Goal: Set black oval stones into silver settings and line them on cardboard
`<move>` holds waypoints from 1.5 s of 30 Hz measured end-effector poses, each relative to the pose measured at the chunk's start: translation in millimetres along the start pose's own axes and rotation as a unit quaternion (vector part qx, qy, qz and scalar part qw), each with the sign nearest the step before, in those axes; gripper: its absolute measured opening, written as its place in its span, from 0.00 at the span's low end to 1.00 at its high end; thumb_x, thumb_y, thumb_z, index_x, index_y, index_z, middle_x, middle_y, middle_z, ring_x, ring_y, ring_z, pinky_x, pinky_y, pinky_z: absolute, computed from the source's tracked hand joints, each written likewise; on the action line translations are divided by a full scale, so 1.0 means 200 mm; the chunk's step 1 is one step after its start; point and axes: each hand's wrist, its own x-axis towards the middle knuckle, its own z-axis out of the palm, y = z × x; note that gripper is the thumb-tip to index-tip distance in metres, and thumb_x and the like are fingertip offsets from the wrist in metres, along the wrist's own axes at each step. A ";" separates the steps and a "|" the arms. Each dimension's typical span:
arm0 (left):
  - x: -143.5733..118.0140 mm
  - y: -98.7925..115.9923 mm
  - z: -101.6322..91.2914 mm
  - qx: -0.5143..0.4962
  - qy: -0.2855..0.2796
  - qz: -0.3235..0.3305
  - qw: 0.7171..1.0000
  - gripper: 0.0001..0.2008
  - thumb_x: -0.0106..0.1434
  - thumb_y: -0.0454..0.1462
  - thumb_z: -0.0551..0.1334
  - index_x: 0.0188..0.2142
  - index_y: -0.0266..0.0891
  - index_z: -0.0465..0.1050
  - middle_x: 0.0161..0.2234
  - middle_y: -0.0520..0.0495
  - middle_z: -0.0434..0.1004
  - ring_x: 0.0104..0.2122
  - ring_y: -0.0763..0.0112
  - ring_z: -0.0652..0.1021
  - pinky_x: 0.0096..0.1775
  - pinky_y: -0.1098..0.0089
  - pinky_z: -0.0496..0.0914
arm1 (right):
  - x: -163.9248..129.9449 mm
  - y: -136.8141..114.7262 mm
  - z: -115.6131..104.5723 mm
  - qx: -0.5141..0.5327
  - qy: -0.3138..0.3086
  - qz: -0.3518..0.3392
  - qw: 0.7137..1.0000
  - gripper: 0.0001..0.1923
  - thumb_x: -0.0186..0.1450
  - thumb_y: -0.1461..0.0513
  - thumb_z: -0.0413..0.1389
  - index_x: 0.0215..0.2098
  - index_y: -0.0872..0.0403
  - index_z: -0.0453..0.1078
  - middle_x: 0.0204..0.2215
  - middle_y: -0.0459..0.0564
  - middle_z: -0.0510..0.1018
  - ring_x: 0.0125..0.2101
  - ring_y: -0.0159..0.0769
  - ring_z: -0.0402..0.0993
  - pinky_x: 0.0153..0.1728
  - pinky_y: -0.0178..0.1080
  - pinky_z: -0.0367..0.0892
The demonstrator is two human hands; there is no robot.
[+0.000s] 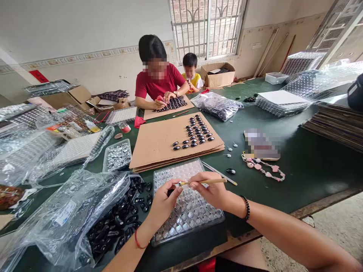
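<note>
Over the plastic tray (189,230), left hand (162,204) pinches a black piece (170,192), right hand (212,192) a wooden-handled tool (212,181) — cardboard (159,138) part-filled, black heap (113,231) remaining.

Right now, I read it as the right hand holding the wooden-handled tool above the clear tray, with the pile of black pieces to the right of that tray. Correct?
Not quite: the pile of black pieces lies to the left of the clear tray, as the head view shows. The right hand does hold the wooden-handled tool above the tray.
</note>
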 end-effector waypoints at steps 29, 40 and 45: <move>0.12 -0.02 -0.24 0.067 0.172 0.003 0.983 0.15 0.51 0.46 0.60 0.32 0.36 0.68 0.15 0.55 0.66 0.15 0.77 0.65 0.18 0.77 0.60 | 0.07 0.10 -0.08 -0.025 0.069 0.086 0.994 0.11 0.63 0.58 0.47 0.28 0.55 0.64 0.21 0.46 0.70 0.20 0.28 0.63 0.22 0.30 0.59; -0.04 0.00 -0.02 0.050 -0.017 -0.037 0.998 0.13 0.49 0.39 0.63 0.35 0.37 0.72 0.20 0.51 0.73 0.19 0.73 0.72 0.23 0.75 0.66 | -0.04 -0.05 -0.02 0.008 -0.079 0.006 0.997 0.11 0.65 0.62 0.41 0.30 0.56 0.63 0.21 0.47 0.70 0.20 0.28 0.64 0.23 0.32 0.59; -0.08 -0.03 -0.01 0.054 -0.038 -0.002 0.998 0.15 0.53 0.41 0.61 0.40 0.40 0.73 0.28 0.50 0.76 0.25 0.73 0.73 0.28 0.75 0.67 | -0.07 -0.03 -0.01 -0.089 -0.129 -0.065 0.986 0.09 0.64 0.63 0.42 0.31 0.54 0.63 0.20 0.48 0.72 0.20 0.30 0.65 0.23 0.35 0.59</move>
